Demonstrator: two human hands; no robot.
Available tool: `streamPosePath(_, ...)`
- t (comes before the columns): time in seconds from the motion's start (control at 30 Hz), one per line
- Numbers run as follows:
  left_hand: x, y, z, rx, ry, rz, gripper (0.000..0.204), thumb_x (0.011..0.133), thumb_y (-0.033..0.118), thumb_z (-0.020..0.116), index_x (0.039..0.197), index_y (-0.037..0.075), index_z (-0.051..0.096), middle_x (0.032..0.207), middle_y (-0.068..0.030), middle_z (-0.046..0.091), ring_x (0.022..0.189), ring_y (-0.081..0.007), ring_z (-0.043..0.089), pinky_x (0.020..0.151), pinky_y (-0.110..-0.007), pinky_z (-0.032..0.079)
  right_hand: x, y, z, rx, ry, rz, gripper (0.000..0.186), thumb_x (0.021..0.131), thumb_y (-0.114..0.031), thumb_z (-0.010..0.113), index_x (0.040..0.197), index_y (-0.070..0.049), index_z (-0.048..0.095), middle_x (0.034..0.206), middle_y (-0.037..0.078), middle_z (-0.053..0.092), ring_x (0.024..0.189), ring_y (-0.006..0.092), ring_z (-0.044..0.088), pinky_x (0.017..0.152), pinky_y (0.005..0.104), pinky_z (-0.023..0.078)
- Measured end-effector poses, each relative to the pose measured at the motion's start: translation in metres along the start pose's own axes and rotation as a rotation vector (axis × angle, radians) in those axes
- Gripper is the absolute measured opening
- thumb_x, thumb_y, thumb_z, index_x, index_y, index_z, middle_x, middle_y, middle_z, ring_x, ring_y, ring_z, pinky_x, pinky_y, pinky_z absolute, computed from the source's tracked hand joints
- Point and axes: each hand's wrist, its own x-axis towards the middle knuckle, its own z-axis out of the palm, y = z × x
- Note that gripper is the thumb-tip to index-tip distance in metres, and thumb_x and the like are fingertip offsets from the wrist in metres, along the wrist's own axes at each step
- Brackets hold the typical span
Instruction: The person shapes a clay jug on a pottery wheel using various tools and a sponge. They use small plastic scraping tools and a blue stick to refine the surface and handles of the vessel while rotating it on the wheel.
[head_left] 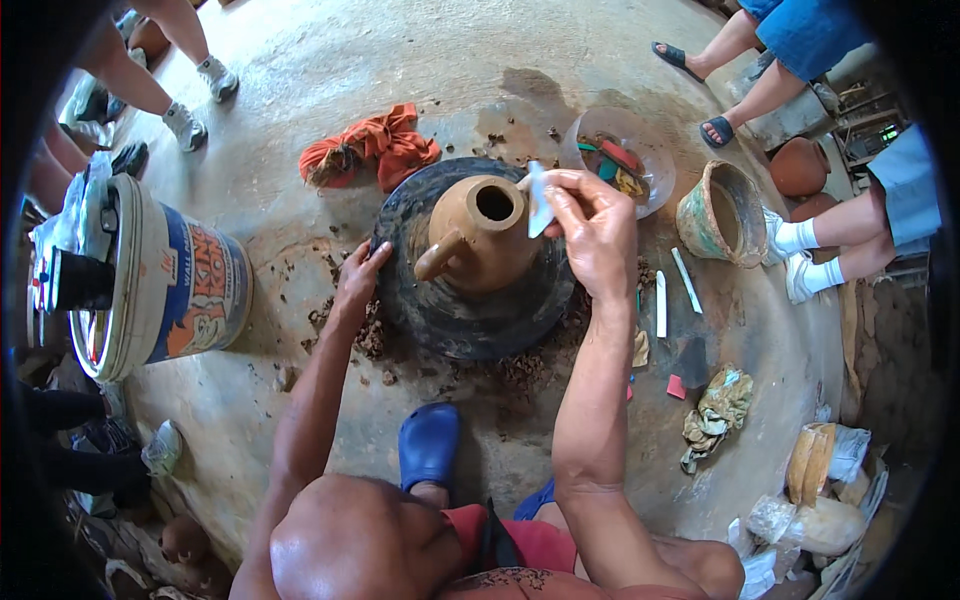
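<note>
A brown clay jug (485, 245) with a round dark mouth stands upright on a dark round potter's wheel (450, 335). One stubby handle (438, 255) juts from its left side. My right hand (600, 225) pinches a thin, pale, translucent scraper (540, 203) beside the jug's mouth, on the right. The scraper overlaps the jug's edge in this view, so I cannot tell whether they touch. At the wheel's left rim my left hand (357, 280) holds the edge, part of its grip hidden.
Orange cloth (385, 150) lies beyond the wheel. To the right are a clear bowl (655, 165) of small tools, a greenish bucket (720, 215), white strips (661, 305) and a crumpled rag (718, 415). A large white bucket (205, 285) stands left. Several people's legs (725, 50) surround the area.
</note>
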Motion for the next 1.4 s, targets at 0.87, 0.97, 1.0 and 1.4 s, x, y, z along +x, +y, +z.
streamPosePath(0.87, -0.090, -0.054, 0.027, -0.101, 0.083, -0.234, 0.047, 0.102, 0.038, 0.076, 0.137, 0.015, 0.055, 0.122, -0.0015, 0.070, 0.103, -0.0173, 0.071, 0.075, -0.038, 0.059, -0.072, 0.074, 0.017, -0.639, 0.292, -0.887, 0.036, 0.081, 0.005, 0.077, 0.114, -0.008, 0.081, 0.107, 0.009, 0.072, 0.094, 0.0277, 0.072, 0.081, 0.0404, 0.061)
streamPosePath(0.97, -0.095, -0.051, 0.034, -0.107, 0.055, -0.232, 0.041, 0.104, 0.036, 0.073, 0.134, 0.015, 0.055, 0.121, -0.0012, 0.071, 0.102, -0.0171, 0.072, 0.077, -0.039, 0.060, -0.050, 0.071, 0.006, -0.661, 0.243, -0.958, 0.045, 0.077, 0.000, 0.078, 0.120, -0.013, 0.083, 0.109, 0.007, 0.071, 0.098, 0.0265, 0.071, 0.083, 0.0396, 0.062)
streamPosePath(1.0, -0.097, -0.049, 0.039, -0.115, 0.057, -0.233, 0.039, 0.105, 0.035, 0.072, 0.134, 0.015, 0.055, 0.121, -0.0010, 0.071, 0.101, -0.0169, 0.072, 0.078, -0.039, 0.060, -0.043, 0.072, 0.004, -0.672, 0.219, -1.007, 0.044, 0.077, -0.003, 0.078, 0.119, -0.015, 0.083, 0.110, 0.006, 0.070, 0.100, 0.0256, 0.070, 0.084, 0.0391, 0.062)
streamPosePath(1.4, -0.113, -0.041, 0.051, -0.097, 0.070, -0.289, 0.041, 0.105, 0.036, 0.072, 0.137, 0.017, 0.055, 0.116, 0.0011, 0.069, 0.095, -0.0144, 0.069, 0.079, -0.038, 0.061, -0.077, 0.105, 0.010, -0.676, 0.118, -0.927, 0.026, 0.080, -0.014, 0.085, 0.105, -0.011, 0.082, 0.113, 0.005, 0.070, 0.105, 0.0262, 0.070, 0.084, 0.0402, 0.062)
